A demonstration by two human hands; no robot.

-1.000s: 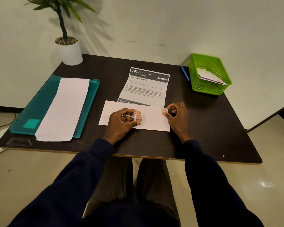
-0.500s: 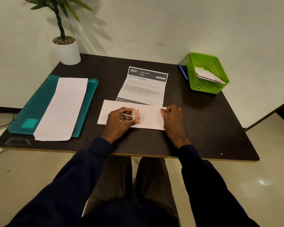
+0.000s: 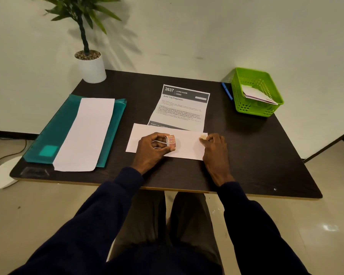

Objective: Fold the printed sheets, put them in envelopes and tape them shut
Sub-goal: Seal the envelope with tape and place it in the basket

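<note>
The left hand [image 3: 153, 149] has its fingers curled round the tape roll [image 3: 171, 140], which stands on the white envelope [image 3: 187, 150] on the bench [image 3: 266, 155]. The right hand [image 3: 214, 149] holds nothing; its fingertips press a small tan piece of tape [image 3: 203, 136] on the envelope's right end. The printed sheet [image 3: 181, 108] lies behind, its near edge hidden by the envelope. The risk, I think, is this: if the roll is pulled before the piece sticks well, the tape can lift or wrinkle, and the light envelope can slide.
</note>
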